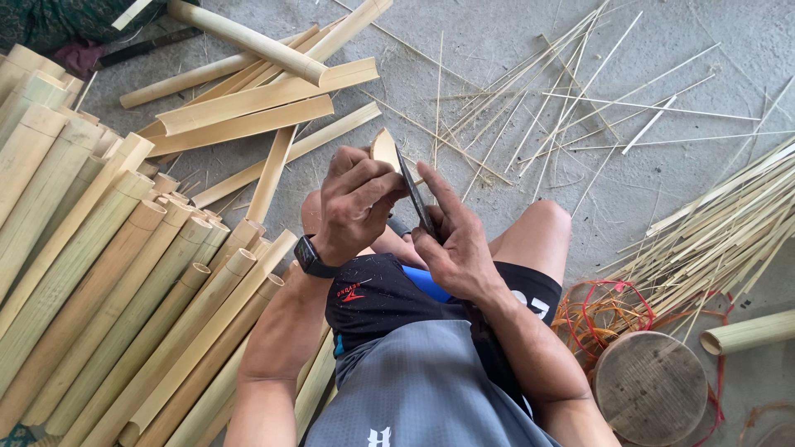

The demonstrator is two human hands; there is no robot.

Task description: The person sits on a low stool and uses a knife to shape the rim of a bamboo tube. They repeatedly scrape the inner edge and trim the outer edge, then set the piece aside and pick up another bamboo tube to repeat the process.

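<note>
Left hand: the left hand was curled around a short bamboo piece, fingers folded over its lower part, a black wristwatch on the wrist
Right hand: the right hand gripped a dark knife, forefinger stretched up along the blade, the handle hidden in the palm
Bamboo piece: pale, curved, its rounded tip showing above the left fingers; held above the knees, the knife edge set against its right side
Knife: narrow dark blade, tilted, running from the right palm up to the bamboo piece
Split bamboo stack: long half-round lengths laid side by side on the person's left, ends towards the knees
Loose bamboo slats: broad flat pieces crossed over each other on the floor ahead, left of the hands
Thin strips: fine slivers scattered on the concrete floor ahead and to the right; a thicker sheaf at the right edge
Round wooden block: a disc-shaped stump beside the right knee, red cord tangled just behind it
Clothing: grey shirt and black shorts, knees bare
</note>
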